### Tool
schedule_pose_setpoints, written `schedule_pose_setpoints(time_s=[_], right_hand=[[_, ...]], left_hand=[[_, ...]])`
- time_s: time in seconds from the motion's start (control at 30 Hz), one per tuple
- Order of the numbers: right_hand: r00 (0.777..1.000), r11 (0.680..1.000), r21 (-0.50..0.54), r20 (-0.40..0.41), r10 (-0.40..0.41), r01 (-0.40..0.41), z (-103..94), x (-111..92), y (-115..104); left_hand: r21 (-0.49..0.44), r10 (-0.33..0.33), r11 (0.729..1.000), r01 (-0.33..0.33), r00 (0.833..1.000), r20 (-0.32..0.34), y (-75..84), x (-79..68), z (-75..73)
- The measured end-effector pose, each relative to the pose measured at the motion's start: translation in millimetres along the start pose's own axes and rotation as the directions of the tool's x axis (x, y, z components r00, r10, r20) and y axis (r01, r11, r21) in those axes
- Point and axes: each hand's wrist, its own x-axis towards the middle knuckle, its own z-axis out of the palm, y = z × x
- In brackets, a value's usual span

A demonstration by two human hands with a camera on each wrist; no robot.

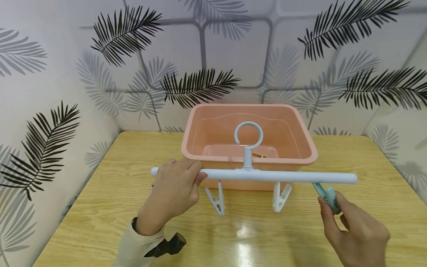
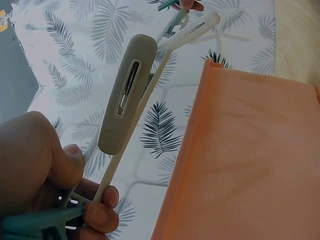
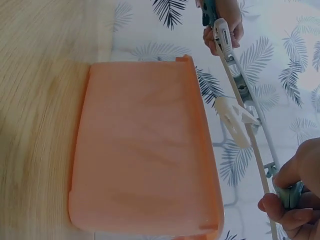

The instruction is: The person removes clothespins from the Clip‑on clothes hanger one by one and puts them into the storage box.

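Observation:
A pale blue clip hanger [image 1: 267, 175] with a round hook [image 1: 261, 133] is held level over the table. Near its left end, my left hand [image 1: 175, 185] grips the bar. Beneath the right end, my right hand [image 1: 357, 230] pinches a teal clip [image 1: 329, 198] between thumb and fingers. Two white clips [image 1: 218, 202] hang from the middle stretch of the bar. In the left wrist view, another teal clip [image 2: 42, 222] shows by my left fingers; my hand mostly hides it in the head view.
Behind the hanger, a pink plastic basin [image 1: 250, 107] stands on the wooden table [image 1: 150, 148]. A small brown item [image 1: 258, 155] lies inside it. A wall covering with a leaf pattern [image 1: 233, 52] rises along the table's back.

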Motion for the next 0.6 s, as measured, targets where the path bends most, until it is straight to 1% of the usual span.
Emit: schedule_pose_setpoints(time_s=[0.07,0.13,0.3,0.4,0.47,0.6], right_hand=[[1.000,1.000,-0.018,-0.018,-0.014,0.014,1.8,-0.4,-1.9],[0.998,0.999,-0.014,-0.046,-0.030,0.029,4.0,-0.8,-3.0],[0.991,0.996,-0.031,-0.105,-0.088,0.086,12.8,-1.2,-3.9],[0.992,0.994,-0.057,-0.070,-0.101,0.097,14.8,-1.1,-3.5],[0.991,0.992,-0.071,-0.074,-0.108,0.103,15.4,-1.4,-3.2],[0.992,0.994,-0.049,-0.077,-0.102,0.099,13.4,0.3,-2.9]], left_hand=[[0.008,-0.007,1.000,0.007,1.000,0.008,0.4,-0.8,-0.8],[0.012,-0.020,1.000,0.019,1.000,0.017,1.1,-1.3,-1.2],[0.018,-0.053,0.998,0.052,0.998,0.038,4.2,-2.4,-2.6],[0.020,-0.065,0.998,0.064,0.996,0.059,6.3,-2.3,-2.9],[0.007,-0.080,0.997,0.080,0.994,0.078,7.4,-2.2,-3.1],[-0.006,-0.090,0.996,0.090,0.992,0.092,7.0,-2.6,-5.0]])
